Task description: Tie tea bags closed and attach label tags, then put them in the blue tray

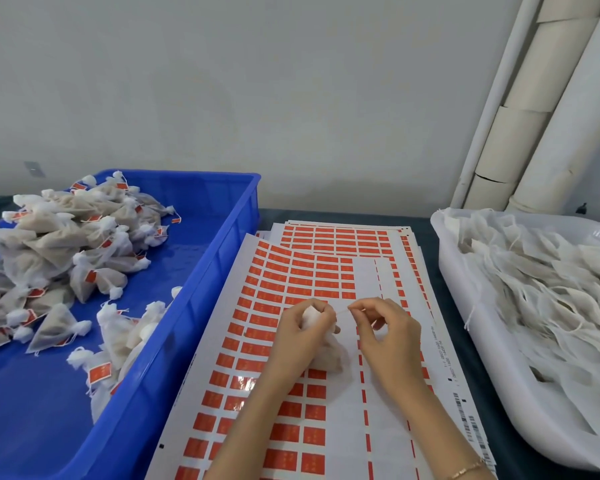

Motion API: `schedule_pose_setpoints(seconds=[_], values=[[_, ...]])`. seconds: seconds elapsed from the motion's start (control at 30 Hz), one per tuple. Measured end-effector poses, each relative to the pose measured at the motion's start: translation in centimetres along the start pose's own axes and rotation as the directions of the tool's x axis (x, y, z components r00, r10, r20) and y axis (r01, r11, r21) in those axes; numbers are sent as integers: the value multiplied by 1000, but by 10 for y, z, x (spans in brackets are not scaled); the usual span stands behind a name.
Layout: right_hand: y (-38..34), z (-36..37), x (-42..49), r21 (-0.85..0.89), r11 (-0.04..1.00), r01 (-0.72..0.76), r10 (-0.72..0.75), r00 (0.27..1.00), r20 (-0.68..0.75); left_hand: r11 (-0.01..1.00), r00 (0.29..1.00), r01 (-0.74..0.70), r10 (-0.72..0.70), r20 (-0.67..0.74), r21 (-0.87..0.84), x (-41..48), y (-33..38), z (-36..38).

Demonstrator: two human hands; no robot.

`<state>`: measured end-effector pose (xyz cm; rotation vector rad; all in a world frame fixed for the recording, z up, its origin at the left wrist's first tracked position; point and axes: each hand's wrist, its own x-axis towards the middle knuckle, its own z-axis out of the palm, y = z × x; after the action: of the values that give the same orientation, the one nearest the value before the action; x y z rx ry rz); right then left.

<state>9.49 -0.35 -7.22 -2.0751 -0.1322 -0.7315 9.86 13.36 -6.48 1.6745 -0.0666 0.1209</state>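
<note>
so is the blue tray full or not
Not full: tagged tea bags heap at the left of the blue tray, bare floor showing elsewhere.

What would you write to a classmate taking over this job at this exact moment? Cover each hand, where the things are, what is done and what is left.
Left hand: grips a tea bag over the label sheets.
Right hand: pinches the string, stretched between the hands.
Done: a pile of tagged bags lies in the blue tray.
Left: finish tying this bag, tag it, put it in the tray; many untied bags wait in the white tray.
</note>
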Motion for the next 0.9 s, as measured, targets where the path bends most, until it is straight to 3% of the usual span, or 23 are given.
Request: schedule_pose_setpoints(seconds=[0.33, 0.4, 0.53, 0.63, 0.73, 0.83, 0.9], values=[[3, -3, 6, -9, 993, -116, 115, 992, -44, 997, 994, -64, 68, 84, -52, -2, 8, 0], [1, -2, 6, 55, 977, -207, 205, 978, 37, 996, 989, -16, 29, 142, -89, -2, 9, -2], [1, -11, 11, 299, 856, -421, 371, 904, 211, 942, 961, 229, -178, 213, -247, 0, 13, -6], [-1, -20, 14, 505, 736, -451, 410, 890, 197, 954, 935, 269, -226, 273, -131, 1, 13, -6], [-1, -26, 17, 644, 642, -416, 417, 894, 163, 990, 926, 142, -131, 354, -6, -7, 13, -10], [1, -29, 19, 687, 608, -398, 444, 888, 121, 994, 914, 75, -102, 392, 82, -12, 16, -11], [4, -28, 19, 646, 638, -419, 477, 874, 95, 993, 917, 36, -79, 390, 115, -10, 16, -10]])
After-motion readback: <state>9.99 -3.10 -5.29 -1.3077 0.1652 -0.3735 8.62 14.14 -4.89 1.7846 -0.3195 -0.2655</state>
